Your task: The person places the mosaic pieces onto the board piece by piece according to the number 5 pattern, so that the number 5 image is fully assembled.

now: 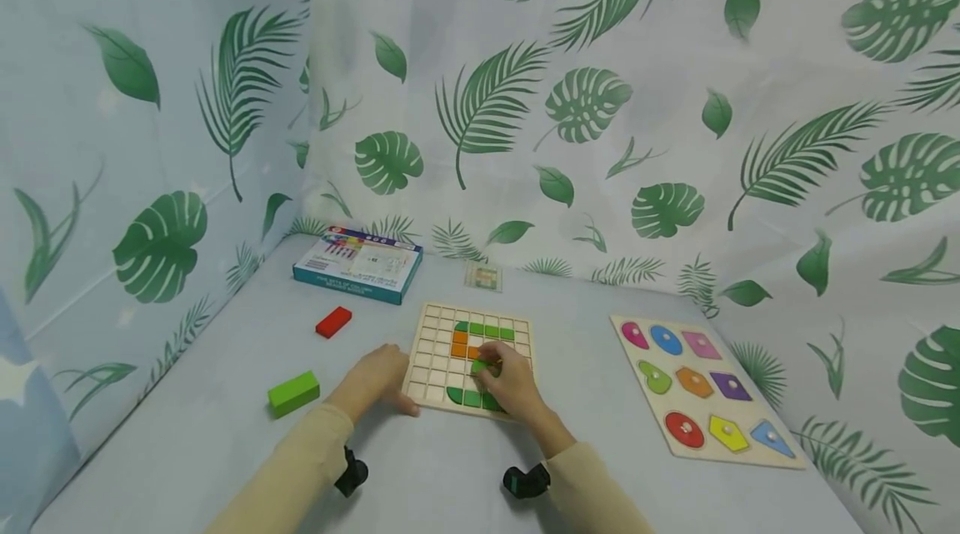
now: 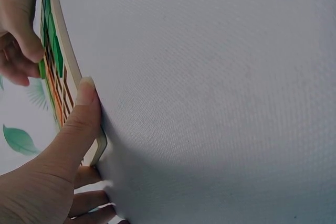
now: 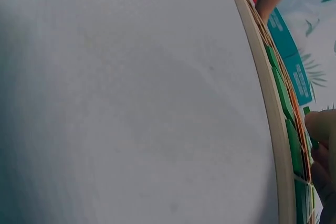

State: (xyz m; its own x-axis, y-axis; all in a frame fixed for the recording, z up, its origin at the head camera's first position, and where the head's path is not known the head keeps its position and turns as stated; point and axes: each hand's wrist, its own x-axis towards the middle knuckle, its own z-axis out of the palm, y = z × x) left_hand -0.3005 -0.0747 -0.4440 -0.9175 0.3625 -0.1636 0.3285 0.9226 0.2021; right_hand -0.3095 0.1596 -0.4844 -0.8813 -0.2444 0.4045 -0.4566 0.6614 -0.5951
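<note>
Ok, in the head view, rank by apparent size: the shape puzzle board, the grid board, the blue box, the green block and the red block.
Largest to smallest as they look:
1. Shape puzzle board
2. Grid board and blue box: close; the box lies farther back, so unsure
3. Green block
4. Red block, though it lies farther away

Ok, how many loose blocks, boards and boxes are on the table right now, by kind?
Loose blocks: 2, the red block and the green block.
Puzzle boards: 2, the grid board and the shape board.
Boxes: 1, the blue box.
Total: 5.
</note>
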